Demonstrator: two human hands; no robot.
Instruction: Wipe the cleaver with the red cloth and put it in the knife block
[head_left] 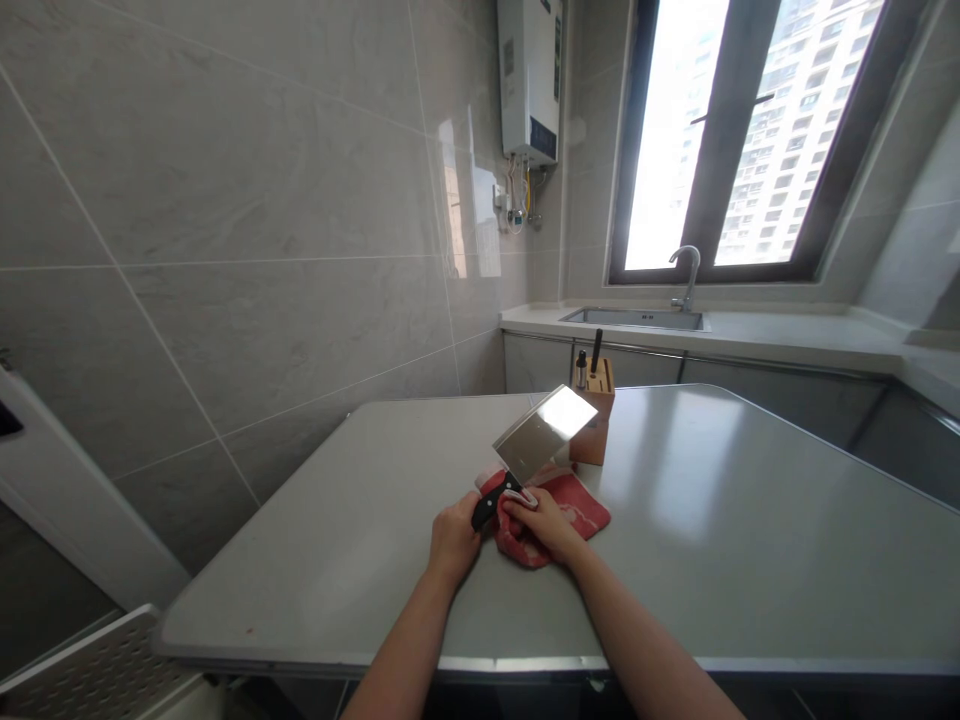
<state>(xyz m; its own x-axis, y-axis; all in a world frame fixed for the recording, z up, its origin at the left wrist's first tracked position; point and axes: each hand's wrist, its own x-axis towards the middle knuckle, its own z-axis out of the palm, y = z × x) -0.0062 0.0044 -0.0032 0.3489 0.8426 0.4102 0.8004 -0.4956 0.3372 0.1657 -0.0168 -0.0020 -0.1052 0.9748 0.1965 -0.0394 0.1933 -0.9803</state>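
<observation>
Head view: the left hand (454, 540) is shut tight around the black handle (489, 503) of a big cleaver (544, 432); the right hand (541, 523) pinches a red cloth (581, 507) on the blade's low edge; the cleaver tilts up over the counter (300, 590); a wooden knife block (594, 405) stands just behind it.

Large grey wall tiles (225, 250) lead to a bright window (679, 140) above a white countertop (780, 335) with a steel sink (634, 319).
</observation>
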